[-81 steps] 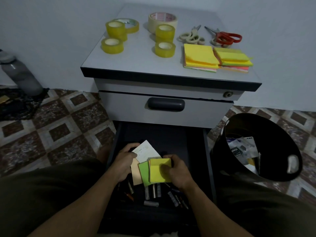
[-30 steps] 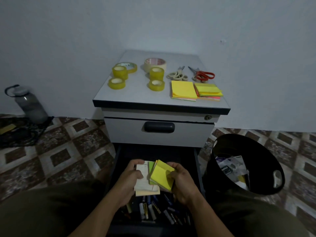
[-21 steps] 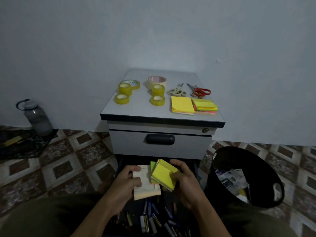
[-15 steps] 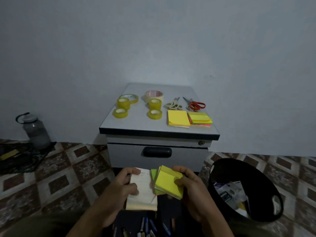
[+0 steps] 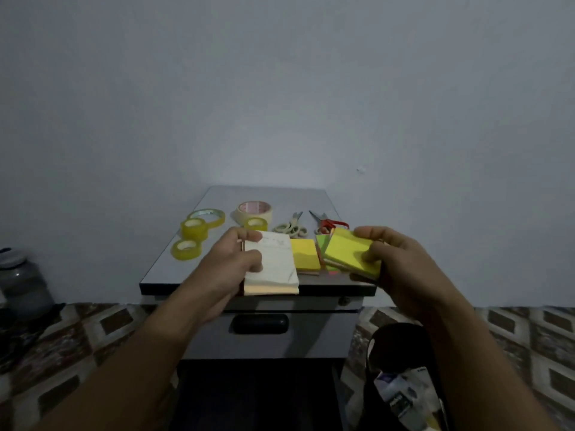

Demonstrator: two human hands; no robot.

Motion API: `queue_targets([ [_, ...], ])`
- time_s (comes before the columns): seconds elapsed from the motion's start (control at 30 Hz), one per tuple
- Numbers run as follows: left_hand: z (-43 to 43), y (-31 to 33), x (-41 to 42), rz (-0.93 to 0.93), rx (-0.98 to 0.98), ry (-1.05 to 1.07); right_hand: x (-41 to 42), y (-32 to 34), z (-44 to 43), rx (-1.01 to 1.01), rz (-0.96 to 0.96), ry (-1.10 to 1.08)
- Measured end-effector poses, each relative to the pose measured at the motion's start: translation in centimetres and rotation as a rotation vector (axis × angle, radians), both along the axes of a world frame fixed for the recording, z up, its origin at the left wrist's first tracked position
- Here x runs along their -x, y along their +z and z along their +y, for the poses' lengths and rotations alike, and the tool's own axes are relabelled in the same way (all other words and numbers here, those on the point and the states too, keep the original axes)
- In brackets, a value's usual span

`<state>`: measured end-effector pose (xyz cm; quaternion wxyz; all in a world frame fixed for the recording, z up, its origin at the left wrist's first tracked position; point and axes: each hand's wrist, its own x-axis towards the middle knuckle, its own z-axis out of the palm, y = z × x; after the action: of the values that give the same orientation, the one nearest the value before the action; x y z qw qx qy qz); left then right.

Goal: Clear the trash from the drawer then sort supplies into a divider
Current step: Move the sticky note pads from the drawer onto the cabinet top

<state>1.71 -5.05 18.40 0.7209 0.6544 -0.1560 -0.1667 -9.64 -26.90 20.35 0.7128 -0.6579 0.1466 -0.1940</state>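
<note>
Both hands are up over the front edge of the bench (image 5: 267, 197), each with a pad. The left hand (image 5: 230, 269) grips a pale pad (image 5: 275, 272), thumb on top and fingers (image 5: 249, 236) curled over its far edge, long side pointing away from the person. The right hand (image 5: 401, 272) pinches a yellow pad (image 5: 348, 253), which is tilted, with more coloured sheets under it.

What matters for the set-down, I'd guess: the sticky stack (image 5: 305, 255) already on the bench sits right between the two hands, just past them. The right hand looks nearer the coloured pile on its side, which the yellow pad mostly hides.

Bench top is smooth grey. Tape rolls (image 5: 193, 228) sit back left and scissors (image 5: 291, 228) back middle, so the front strip is the open spot. The drawer (image 5: 258, 399) is open down below but too dark to read. Bin (image 5: 401, 334) with trash at lower right, bottle (image 5: 21, 281) on the tiled floor far left, plain wall behind. No divider in view.
</note>
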Motion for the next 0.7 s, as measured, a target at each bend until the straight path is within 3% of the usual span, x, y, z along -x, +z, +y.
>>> queue_targets([
  [0.13, -3.9, 1.2, -3.5, -0.044, -0.091, 0.006, -4.1, 1.2, -4.2, 0.143, 0.085, -0.101],
  [0.4, -9.4, 0.8, -7.6, -0.026, -0.32, -0.008, -8.8, -1.3, -6.9, 0.296, 0.237, -0.079],
  [0.7, -10.1, 1.7, -6.6, -0.389, -0.805, -0.043, -8.7, -2.1, -7.1, 0.505, 0.279, 0.002],
])
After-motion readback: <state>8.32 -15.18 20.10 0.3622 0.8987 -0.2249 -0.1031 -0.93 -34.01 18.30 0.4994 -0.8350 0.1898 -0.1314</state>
